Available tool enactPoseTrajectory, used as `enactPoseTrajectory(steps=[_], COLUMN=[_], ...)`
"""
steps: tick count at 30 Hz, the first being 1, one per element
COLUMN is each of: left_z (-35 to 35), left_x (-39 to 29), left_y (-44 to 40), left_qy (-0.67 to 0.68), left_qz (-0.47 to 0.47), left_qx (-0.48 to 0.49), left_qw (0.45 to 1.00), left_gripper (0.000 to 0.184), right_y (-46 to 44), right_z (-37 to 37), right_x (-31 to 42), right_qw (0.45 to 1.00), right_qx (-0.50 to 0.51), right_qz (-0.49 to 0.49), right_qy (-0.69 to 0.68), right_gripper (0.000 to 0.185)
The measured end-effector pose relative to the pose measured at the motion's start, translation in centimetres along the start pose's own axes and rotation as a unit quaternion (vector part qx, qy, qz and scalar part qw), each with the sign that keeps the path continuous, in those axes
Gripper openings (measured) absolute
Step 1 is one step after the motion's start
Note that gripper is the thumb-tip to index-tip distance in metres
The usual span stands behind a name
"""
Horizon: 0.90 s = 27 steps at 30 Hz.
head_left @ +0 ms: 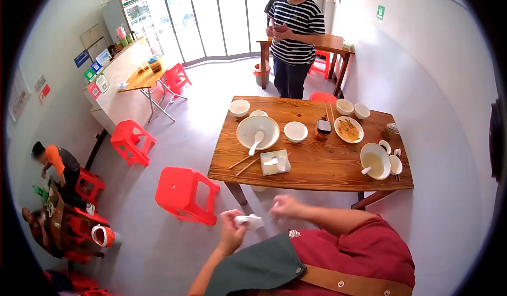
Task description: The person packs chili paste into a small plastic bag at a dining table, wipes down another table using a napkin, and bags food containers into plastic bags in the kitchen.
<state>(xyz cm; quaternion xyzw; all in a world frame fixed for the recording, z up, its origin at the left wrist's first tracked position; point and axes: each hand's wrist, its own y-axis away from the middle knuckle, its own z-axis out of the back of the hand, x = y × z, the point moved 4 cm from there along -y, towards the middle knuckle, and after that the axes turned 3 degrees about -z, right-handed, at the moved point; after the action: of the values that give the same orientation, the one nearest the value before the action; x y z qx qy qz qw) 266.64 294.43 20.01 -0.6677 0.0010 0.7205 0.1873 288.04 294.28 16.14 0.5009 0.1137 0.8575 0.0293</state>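
- Left hand (232,231), lower centre of frame: fingers bent, gripping a small white crumpled tissue-like piece (254,222)
- Right hand (290,207), just right of it: fingers curled in, blurred; cannot tell if they grip anything
- White piece: lower centre, in the left fingers, one end pointing toward the right hand
- Wearer, bottom of frame: dark red short-sleeved shirt (348,248), dark green apron (253,267), brown strap (327,278)
- Brown rectangular wooden table (317,161): centre to right, beyond the hands
- Table left part: large white round bowl (244,129) with white spoon (256,141) in it; below these, two thin brown wooden chopsticks (247,166) and a pale square tissue pack (275,162)
- Table right part: white round plate (358,139) with orange-brown food; large pale bowl (377,149) with cloudy liquid and a second white spoon (366,170)
- Red square-topped plastic stool (177,188): left of table, near left hand
- Person in black-and-white striped shirt (298,26): upper centre, standing behind table, hands together at chest
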Motion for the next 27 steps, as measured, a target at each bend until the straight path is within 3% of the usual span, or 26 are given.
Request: enactPoseTrajectory(steps=[1,3,5,7,8,10,12,14,16,18,20,22,23,25,26,27], left_z=[0.1,1.5,2.4,3.0,3.3,3.7,4.8,4.8,3.6,2.4,0.6,-1.2,-2.5,-5.1,-6.8,-8.2], left_x=[0.4,2.9,3.8,3.2,3.4,4.4,8.9,11.8,16.2,20.6,25.5,31.2,34.2,40.9,44.8,44.4], left_y=[-0.8,-1.1,-1.5,-1.6,-1.5,-1.6,-0.8,-0.4,0.8,1.1,0.4,-1.1,-2.1,-4.6,-5.8,-9.4], left_qy=[-0.142,-0.190,-0.232,-0.381,-0.377,-0.301,-0.271,-0.146,-0.089,-0.085,-0.082,-0.073,-0.072,0.013,0.059,-0.224], left_qz=[-0.068,-0.078,-0.084,-0.219,-0.212,-0.127,-0.089,0.088,0.285,0.345,0.392,0.493,0.492,0.484,0.513,0.271], left_qx=[0.047,0.082,0.121,0.087,0.092,0.090,0.019,0.017,0.116,0.122,0.131,0.079,0.075,-0.049,-0.044,0.100], left_qw=[0.986,0.975,0.961,0.894,0.897,0.941,0.958,0.985,0.947,0.927,0.907,0.863,0.864,0.873,0.855,0.931], left_gripper=[0.029,0.024,0.020,0.009,0.009,0.008,0.011,0.010,0.010,0.010,0.011,0.013,0.013,0.014,0.018,0.026], right_y=[-1.2,-1.4,-2.8,-3.7,-4.2,-5.3,-5.7,-5.4,-5.6,-6.0,-6.4,-6.1,-5.6,-3.9,-2.9,-2.5], right_z=[-3.8,-7.5,-9.1,-9.9,-10.2,-10.6,-10.9,-10.9,-12.5,-12.8,-12.0,-10.5,-9.6,-7.1,-5.8,-4.0], right_x=[0.3,3.6,4.2,3.8,3.2,1.0,-0.7,-0.6,-4.3,-5.9,-8.9,-13.2,-16.4,-20.4,-22.6,-22.2], right_qw=[0.998,0.984,0.988,0.989,0.988,0.990,0.984,0.981,0.974,0.963,0.981,0.967,0.980,0.957,0.961,0.936], right_qx=[0.069,0.138,0.113,0.089,0.072,0.049,0.071,0.111,0.148,0.189,0.113,0.109,0.085,0.116,0.090,0.106], right_qz=[-0.011,-0.057,-0.045,-0.043,-0.057,-0.083,-0.097,-0.102,-0.136,-0.164,-0.142,-0.225,-0.181,-0.266,-0.258,-0.335], right_qy=[-0.002,-0.095,-0.099,-0.107,-0.121,-0.103,-0.131,-0.123,-0.108,-0.100,-0.069,-0.058,0.014,-0.003,0.048,-0.013], right_gripper=[0.014,0.012,0.012,0.012,0.013,0.012,0.013,0.012,0.017,0.020,0.025,0.028,0.029,0.028,0.027,0.027])
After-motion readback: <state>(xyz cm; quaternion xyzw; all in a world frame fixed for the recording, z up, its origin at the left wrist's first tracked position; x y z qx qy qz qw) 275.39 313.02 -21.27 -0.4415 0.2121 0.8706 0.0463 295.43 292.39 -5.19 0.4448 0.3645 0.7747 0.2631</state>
